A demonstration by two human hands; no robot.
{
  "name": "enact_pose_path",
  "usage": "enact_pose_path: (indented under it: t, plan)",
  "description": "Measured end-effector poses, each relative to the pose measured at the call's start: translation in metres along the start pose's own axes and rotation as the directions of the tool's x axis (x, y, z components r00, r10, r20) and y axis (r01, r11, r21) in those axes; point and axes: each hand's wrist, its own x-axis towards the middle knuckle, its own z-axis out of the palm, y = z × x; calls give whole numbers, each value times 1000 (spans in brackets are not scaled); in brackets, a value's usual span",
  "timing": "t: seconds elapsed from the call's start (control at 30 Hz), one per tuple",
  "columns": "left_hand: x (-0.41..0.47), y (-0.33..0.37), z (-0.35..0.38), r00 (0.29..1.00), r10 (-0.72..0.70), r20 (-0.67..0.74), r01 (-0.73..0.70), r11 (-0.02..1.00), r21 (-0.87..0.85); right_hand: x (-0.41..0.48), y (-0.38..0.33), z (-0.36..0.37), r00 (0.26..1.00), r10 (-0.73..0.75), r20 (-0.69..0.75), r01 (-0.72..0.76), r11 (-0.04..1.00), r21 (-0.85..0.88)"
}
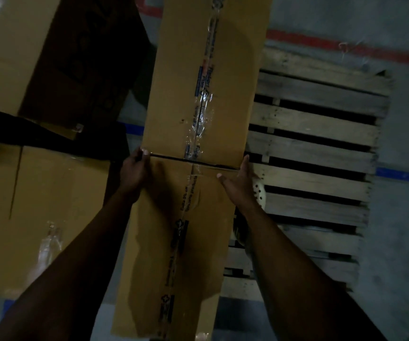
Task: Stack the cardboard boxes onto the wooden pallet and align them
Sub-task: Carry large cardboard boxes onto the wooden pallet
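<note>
The near cardboard box [174,242] lies end to end with the far cardboard box [206,82]. Their long axes run away from the person, along the left side of the wooden pallet [316,148]. At the seam, the left hand [134,171] curls round the near box's corner, while the right hand [238,183] presses flat, fingers straight, against the opposite edge.

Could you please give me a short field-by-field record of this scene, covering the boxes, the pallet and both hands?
near box: taped cardboard, end to end with the far box, dark seam between
far box: taped cardboard, beyond the seam
pallet: wooden slats, on the right, left side hidden by both boxes
left hand: fingers curled over the near box's left edge at the seam
right hand: straight fingers along its right edge
stray box: cardboard, left of the near box
</note>
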Motion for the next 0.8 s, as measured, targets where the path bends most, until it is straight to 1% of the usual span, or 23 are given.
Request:
enact_pose_path:
  t: [0.07, 0.17, 0.2, 0.27, 0.37, 0.47, 0.53, 0.6, 0.63, 0.73, 0.8]
  plan:
    - [-24, 2, -12, 999, 12, 41, -11, 1000, -4, -26, -7, 3, 999, -22, -25, 23, 1000, 6]
    - [-68, -5, -32, 992, 43, 116, -46, 999, 27, -74, -1, 3, 1000, -12, -24, 13, 998, 63]
    - [-92, -4, -36, 989, 57, 138, -62, 997, 38, -96, 5, 2, 1000, -12, -19, 13, 999, 51]
    - [-133, -2, -40, 986, 93, 136, -99, 994, 37, -129, 17, 0, 999, -31, -13, 31, 999, 7]
    - [-193, -21, -57, 981, 116, 157, -130, 988, 82, -191, 44, -10, 997, -62, -36, 62, 998, -16]
    - [-242, -36, -76, 954, 157, 255, -183, 980, 79, -253, 68, -21, 993, -85, -81, 79, 994, -72]
    - [-271, -41, -89, 931, 212, 296, -246, 966, 82, -290, 81, -22, 983, -109, -150, 105, 994, -35]
    - [-297, -44, -101, 914, 259, 313, -287, 957, 46, -323, 90, -16, 972, -124, -199, 126, 992, -5]
    - [-308, -47, -108, 906, 271, 325, -297, 954, 33, -338, 96, -10, 973, -119, -199, 121, 993, 2]
    - [-344, -62, -122, 886, 296, 358, -344, 936, 78, -379, 112, 3, 976, -127, -174, 130, 991, 6]
    - [-370, -74, -127, 875, 310, 371, -361, 929, 76, -404, 122, 9, 976, -137, -172, 143, 990, 23]
